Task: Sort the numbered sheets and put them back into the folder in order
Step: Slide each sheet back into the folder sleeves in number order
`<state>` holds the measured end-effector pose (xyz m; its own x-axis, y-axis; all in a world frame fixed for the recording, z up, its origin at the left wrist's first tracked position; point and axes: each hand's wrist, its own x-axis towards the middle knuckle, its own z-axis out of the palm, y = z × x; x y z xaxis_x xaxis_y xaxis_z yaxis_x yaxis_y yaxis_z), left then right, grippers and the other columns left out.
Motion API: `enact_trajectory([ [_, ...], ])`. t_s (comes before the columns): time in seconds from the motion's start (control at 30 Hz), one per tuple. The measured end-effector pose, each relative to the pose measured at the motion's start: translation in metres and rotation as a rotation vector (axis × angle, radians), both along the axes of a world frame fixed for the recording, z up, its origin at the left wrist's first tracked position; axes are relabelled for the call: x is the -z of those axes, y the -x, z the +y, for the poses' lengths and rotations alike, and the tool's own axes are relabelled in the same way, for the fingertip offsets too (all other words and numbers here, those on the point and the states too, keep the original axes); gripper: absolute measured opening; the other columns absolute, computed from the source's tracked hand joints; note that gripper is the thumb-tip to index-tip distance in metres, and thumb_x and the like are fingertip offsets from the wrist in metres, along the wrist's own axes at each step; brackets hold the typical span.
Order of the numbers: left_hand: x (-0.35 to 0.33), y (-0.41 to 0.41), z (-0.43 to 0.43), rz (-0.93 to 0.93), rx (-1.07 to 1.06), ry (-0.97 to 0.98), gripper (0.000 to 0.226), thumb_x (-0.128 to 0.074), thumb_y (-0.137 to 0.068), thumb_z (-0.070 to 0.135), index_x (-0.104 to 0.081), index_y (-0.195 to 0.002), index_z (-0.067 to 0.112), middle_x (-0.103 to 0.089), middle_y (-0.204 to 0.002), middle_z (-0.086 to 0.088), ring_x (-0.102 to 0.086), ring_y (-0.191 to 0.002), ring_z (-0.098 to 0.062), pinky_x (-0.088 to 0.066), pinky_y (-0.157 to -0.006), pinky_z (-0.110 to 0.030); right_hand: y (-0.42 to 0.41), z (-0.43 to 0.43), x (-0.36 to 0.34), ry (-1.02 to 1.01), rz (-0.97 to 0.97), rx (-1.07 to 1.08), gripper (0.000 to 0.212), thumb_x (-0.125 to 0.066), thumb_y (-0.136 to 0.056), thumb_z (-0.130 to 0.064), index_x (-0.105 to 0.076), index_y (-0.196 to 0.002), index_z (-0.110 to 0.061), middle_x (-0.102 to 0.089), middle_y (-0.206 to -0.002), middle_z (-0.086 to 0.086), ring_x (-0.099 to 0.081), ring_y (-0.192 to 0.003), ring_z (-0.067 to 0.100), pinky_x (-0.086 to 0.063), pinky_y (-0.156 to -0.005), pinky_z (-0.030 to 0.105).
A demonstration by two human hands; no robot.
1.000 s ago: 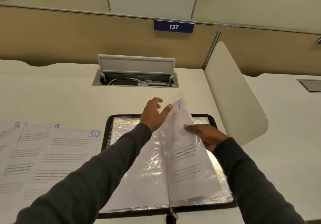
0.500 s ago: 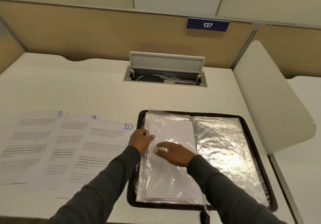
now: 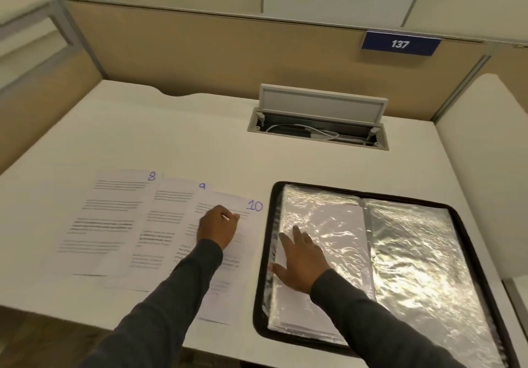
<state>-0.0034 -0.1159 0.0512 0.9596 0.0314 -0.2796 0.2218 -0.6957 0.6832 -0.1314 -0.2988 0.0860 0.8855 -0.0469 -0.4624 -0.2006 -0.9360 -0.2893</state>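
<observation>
3 white paper sheets [image 3: 114, 225] carry black printed lines and purple-blue handwritten numerals 8, 9 and 10. A black-rimmed folder [image 3: 264, 253] shows glossy, silvery clear plastic pockets [image 3: 414, 253]. The cream desk [image 3: 200, 139] meets a tan partition [image 3: 228, 53] bearing a navy plaque [image 3: 400, 44] lettered 137 in white.

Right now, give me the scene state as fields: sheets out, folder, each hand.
sheets out: sheet 8, sheet 9, sheet 10, fanned on the desk
overlap: 10 lies over 9, 9 over 8
folder: folder open flat, right of the sheets; paper shows in the left sleeve
left: left hand on sheet 10, fingers bent, grip unclear
right: right hand flat, fingers spread, on the left sleeve
</observation>
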Motion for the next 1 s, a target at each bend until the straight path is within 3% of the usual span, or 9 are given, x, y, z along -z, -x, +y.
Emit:
enact_trajectory([
  [0.13, 0.003, -0.018, 0.086, -0.133, -0.194, -0.121, 0.032, -0.073, -0.084, 0.033, -0.064, -0.104, 0.009, -0.060, -0.109, -0.016, -0.058, -0.102, -0.035, -0.050, -0.090, -0.042, -0.014, 0.032, -0.004, -0.092, -0.038, -0.107, 0.084, -0.055, -0.094, -0.059, -0.016, -0.159, -0.023, -0.006, -0.168, 0.011, -0.012, -0.154, 0.031, -0.020, -0.124, 0.046],
  [0.27, 0.011, -0.014, 0.174, -0.109, -0.336, -0.305, 0.066, -0.073, -0.081, 0.044, -0.051, -0.131, 0.007, -0.048, -0.130, -0.022, -0.045, -0.121, -0.041, -0.041, -0.101, -0.052, -0.021, 0.063, 0.002, -0.115, 0.021, -0.245, 0.085, -0.052, -0.095, -0.060, -0.011, -0.161, -0.025, 0.002, -0.169, 0.007, -0.005, -0.156, 0.029, -0.014, -0.125, 0.044],
  [0.37, 0.021, -0.007, 0.222, 0.054, -0.241, -0.411, 0.101, -0.065, -0.076, 0.068, -0.026, -0.151, 0.013, -0.025, -0.156, -0.019, -0.025, -0.142, -0.037, -0.025, -0.115, -0.053, -0.026, 0.082, 0.009, -0.102, 0.053, -0.313, 0.085, -0.051, -0.095, -0.061, -0.011, -0.161, -0.025, 0.003, -0.169, 0.007, -0.004, -0.156, 0.028, -0.013, -0.126, 0.043],
  [0.47, 0.029, 0.000, 0.246, 0.207, -0.079, -0.555, 0.116, -0.052, -0.073, 0.083, 0.000, -0.156, 0.021, 0.006, -0.163, -0.014, 0.000, -0.150, -0.034, -0.011, -0.121, -0.049, -0.029, 0.094, 0.015, -0.097, 0.091, -0.346, 0.085, -0.051, -0.095, -0.061, -0.011, -0.161, -0.026, 0.005, -0.169, 0.007, -0.004, -0.156, 0.028, -0.014, -0.126, 0.042],
  [0.6, 0.033, 0.006, 0.261, 0.184, -0.029, -0.535, 0.109, -0.050, -0.078, 0.079, 0.002, -0.157, 0.024, 0.011, -0.164, -0.009, 0.004, -0.150, -0.032, -0.012, -0.121, -0.049, -0.030, 0.103, 0.019, -0.055, 0.129, -0.380, 0.084, -0.053, -0.095, -0.059, -0.011, -0.161, -0.025, 0.011, -0.168, 0.008, 0.002, -0.156, 0.029, -0.014, -0.126, 0.043],
  [0.73, 0.037, 0.012, 0.261, 0.064, -0.153, -0.471, 0.100, -0.060, -0.080, 0.068, -0.018, -0.155, 0.017, -0.017, -0.162, -0.008, -0.020, -0.147, -0.030, -0.026, -0.117, -0.047, -0.032, 0.107, 0.018, -0.036, 0.134, -0.393, 0.084, -0.054, -0.095, -0.058, -0.012, -0.161, -0.025, 0.014, -0.168, 0.009, 0.004, -0.156, 0.031, -0.015, -0.125, 0.044],
  [0.87, 0.035, 0.010, 0.254, -0.083, -0.351, -0.226, 0.062, -0.074, -0.084, 0.034, -0.049, -0.138, 0.014, -0.057, -0.133, -0.010, -0.056, -0.117, -0.030, -0.047, -0.103, -0.047, -0.033, 0.106, 0.020, -0.035, 0.139, -0.401, 0.084, -0.054, -0.095, -0.058, -0.013, -0.160, -0.026, 0.013, -0.168, 0.007, 0.003, -0.156, 0.030, -0.016, -0.125, 0.044],
  [0.93, 0.024, 0.008, 0.246, -0.126, -0.413, -0.217, 0.032, -0.066, -0.090, 0.014, -0.060, -0.122, 0.012, -0.066, -0.112, -0.013, -0.062, -0.096, -0.029, -0.054, -0.089, -0.043, -0.034, 0.104, 0.021, -0.045, 0.141, -0.397, 0.083, -0.054, -0.095, -0.057, -0.014, -0.160, -0.026, 0.012, -0.169, 0.006, 0.003, -0.156, 0.028, -0.016, -0.125, 0.044],
  [1.0, 0.010, 0.007, 0.240, -0.181, -0.444, -0.250, 0.015, -0.059, -0.093, 0.008, -0.066, -0.106, 0.010, -0.068, -0.095, -0.015, -0.062, -0.080, -0.029, -0.055, -0.077, -0.038, -0.035, 0.103, 0.020, -0.065, 0.140, -0.400, 0.082, -0.055, -0.095, -0.057, -0.016, -0.160, -0.025, 0.009, -0.169, 0.005, 0.001, -0.156, 0.027, -0.016, -0.125, 0.044],
])
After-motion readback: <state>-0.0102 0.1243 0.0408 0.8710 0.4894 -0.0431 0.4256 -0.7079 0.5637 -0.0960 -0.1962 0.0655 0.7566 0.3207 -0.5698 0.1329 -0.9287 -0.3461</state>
